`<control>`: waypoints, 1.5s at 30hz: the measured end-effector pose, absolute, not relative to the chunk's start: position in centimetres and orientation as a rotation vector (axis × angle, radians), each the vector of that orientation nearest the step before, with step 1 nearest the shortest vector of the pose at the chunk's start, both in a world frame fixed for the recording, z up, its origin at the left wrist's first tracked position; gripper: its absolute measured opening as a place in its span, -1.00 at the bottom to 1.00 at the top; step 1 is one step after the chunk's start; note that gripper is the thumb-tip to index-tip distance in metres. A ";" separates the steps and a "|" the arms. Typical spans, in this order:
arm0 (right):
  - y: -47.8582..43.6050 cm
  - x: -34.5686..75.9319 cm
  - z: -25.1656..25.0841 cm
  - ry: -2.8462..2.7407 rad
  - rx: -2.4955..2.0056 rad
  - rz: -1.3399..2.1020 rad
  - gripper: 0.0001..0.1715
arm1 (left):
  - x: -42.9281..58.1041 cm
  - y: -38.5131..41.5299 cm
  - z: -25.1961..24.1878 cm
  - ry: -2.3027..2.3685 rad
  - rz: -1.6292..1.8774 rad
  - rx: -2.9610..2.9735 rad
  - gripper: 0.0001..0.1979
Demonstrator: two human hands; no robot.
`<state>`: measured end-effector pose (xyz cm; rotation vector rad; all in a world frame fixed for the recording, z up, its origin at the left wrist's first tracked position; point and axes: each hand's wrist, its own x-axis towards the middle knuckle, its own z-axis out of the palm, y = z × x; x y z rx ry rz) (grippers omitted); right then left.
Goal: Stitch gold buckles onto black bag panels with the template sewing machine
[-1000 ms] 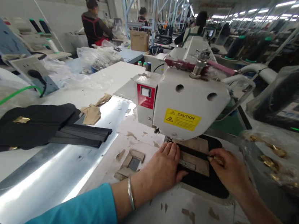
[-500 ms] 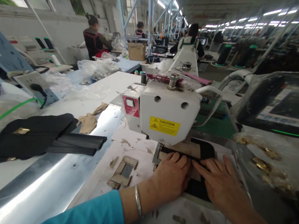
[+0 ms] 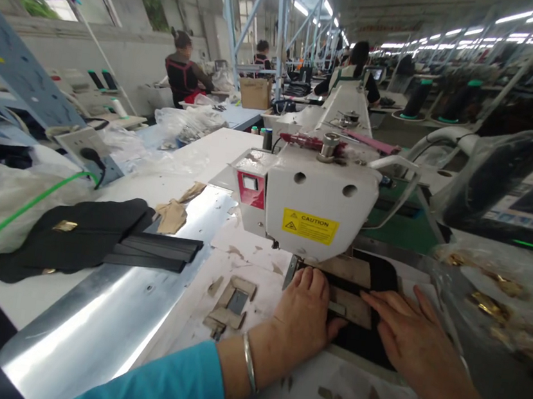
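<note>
Beneath the head of a white sewing machine (image 3: 319,199) lies a flat black piece (image 3: 360,344), with beige strips (image 3: 355,307) across it. My left hand (image 3: 306,305) rests on the left side of this work, fingers side by side and bent down, thumb apart; its fingertips are beside a metal clamp frame (image 3: 291,272). My right hand (image 3: 409,327) lies on the right side, open, its index fingertip touching a beige strip and the other fingers spread. Part of the black piece is hidden under both hands.
Left lie black strips (image 3: 157,252), a black panel with a gold fitting (image 3: 92,230), and beige scraps (image 3: 174,214). A worn cut-out template (image 3: 234,302) is on the white sheet. Right are bagged gold hardware (image 3: 492,298) and a wrapped screen (image 3: 516,185). Several people work further back.
The view has shifted, so the scene sits further right. My left thumb has moved away from its fingers, and a gap with the beige strip now shows between my hands.
</note>
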<state>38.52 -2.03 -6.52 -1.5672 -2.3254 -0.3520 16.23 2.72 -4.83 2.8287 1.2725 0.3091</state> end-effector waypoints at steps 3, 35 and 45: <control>-2.4 38.9 -7.0 -2.315 -1.550 -0.337 -0.48 | 15.8 3.1 -4.1 1.310 0.245 2.840 -0.33; 5.4 39.3 -2.4 -2.105 -1.813 0.795 -0.90 | 12.1 5.0 -6.0 0.999 0.453 2.862 -0.42; 4.9 39.3 -1.9 -2.043 -1.809 0.895 -0.79 | 12.1 5.0 -5.9 1.000 0.419 2.849 -0.41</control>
